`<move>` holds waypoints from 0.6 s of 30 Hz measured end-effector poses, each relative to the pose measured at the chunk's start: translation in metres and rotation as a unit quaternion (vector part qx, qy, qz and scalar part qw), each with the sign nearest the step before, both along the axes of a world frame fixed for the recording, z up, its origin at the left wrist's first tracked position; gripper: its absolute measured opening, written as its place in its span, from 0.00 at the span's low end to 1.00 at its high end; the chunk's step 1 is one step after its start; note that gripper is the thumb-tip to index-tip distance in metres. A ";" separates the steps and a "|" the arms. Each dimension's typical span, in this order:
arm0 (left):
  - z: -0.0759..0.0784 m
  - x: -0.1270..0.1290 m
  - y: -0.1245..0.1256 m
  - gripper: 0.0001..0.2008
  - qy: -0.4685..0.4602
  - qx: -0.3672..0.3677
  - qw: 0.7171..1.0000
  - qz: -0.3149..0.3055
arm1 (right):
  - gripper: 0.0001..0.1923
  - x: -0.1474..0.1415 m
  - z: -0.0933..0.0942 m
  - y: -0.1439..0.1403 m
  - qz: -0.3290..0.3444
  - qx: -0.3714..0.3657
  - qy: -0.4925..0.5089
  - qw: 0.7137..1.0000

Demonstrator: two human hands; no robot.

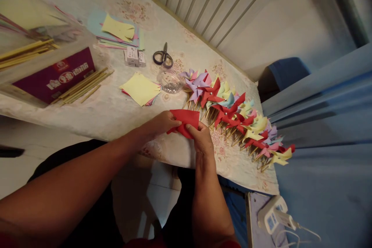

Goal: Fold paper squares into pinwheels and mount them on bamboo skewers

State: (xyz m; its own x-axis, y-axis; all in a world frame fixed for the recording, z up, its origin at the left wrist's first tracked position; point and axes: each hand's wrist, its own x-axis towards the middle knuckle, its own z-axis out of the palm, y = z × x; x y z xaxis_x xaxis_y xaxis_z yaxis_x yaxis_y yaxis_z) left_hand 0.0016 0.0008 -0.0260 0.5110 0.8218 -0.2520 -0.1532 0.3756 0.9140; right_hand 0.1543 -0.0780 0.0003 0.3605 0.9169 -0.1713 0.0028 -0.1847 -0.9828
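Between my hands is a red paper sheet (pixel 188 118), held just above the table's near side. My left hand (pixel 166 122) pinches its left edge, thumb on top. My right hand (pixel 202 136) grips the right side, its thumb pressed on the paper and the other fingers partly hidden beneath. A stack of yellow-topped paper squares (pixel 140 89) with small cuts lies beyond my left hand. Next to it rests a clear bag of small shiny pins or beads (pixel 171 82). Finished paper pinwheels (pixel 225 104) on sticks lie in a long row to the right.
Dark-handled scissors (pixel 163 58) lie past the bag. Small white boxes (pixel 134 57) stand by more coloured paper (pixel 117 29). At left, a plastic bin (pixel 37 73) holds sticks, with loose wooden sticks (pixel 84 85) beside it. A power strip (pixel 273 215) sits at lower right near a blue curtain (pixel 322 124).
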 end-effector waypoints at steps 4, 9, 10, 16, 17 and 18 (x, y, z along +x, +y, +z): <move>0.004 -0.001 0.001 0.10 0.073 0.039 0.993 -0.081 | 0.16 -0.001 -0.007 0.001 -0.008 -0.021 -0.009 1.000; 0.006 -0.001 0.002 0.15 0.113 0.072 0.988 -0.074 | 0.15 -0.004 -0.011 0.003 -0.022 -0.040 -0.022 0.999; 0.005 -0.001 0.002 0.15 0.116 0.074 0.988 -0.074 | 0.14 -0.005 -0.011 0.003 -0.025 -0.041 -0.031 0.998; 0.011 -0.003 -0.001 0.09 0.072 0.039 0.993 -0.087 | 0.14 -0.008 -0.009 0.006 -0.032 -0.051 -0.033 0.998; 0.013 -0.003 -0.001 0.07 0.054 0.023 0.994 -0.092 | 0.14 -0.009 -0.008 0.006 -0.037 -0.050 -0.026 0.998; 0.015 -0.004 -0.002 0.07 0.039 0.008 0.995 -0.097 | 0.14 -0.010 -0.008 0.006 -0.042 -0.047 -0.019 0.998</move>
State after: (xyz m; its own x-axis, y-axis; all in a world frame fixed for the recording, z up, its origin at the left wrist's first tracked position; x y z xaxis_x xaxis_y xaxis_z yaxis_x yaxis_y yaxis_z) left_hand -0.0020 -0.0013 -0.0109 0.6394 0.7143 -0.2845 -0.0088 0.3769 0.9262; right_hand 0.1443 -0.0717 -0.0073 0.4437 0.8637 -0.2390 0.0205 -0.2764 -0.9608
